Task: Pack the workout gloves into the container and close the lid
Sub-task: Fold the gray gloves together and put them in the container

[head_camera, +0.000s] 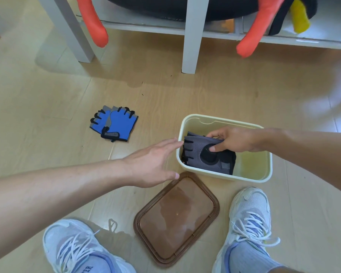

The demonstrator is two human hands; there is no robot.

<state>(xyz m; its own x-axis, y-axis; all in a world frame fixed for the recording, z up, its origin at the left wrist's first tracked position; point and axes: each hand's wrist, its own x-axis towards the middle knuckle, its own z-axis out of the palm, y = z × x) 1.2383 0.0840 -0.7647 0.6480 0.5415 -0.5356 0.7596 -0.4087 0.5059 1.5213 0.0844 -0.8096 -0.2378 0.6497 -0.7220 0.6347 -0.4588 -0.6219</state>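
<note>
Grey gloves (205, 152) in right grip (232, 139)

1. Grey gloves (203, 152): a fingerless grey and black pair, stacked, lying tilted inside the container against its left wall, finger ends toward the left rim.
2. Blue gloves (114, 124): a fingerless blue pair with grey and black trim, overlapping flat on the floor, well left of the container.
3. Container (264, 170): a pale yellow rectangular tub, open, upright on the floor.
4. Lid (177, 219): brown, translucent, rectangular with rounded corners, flat on the floor just in front of the container.
</note>
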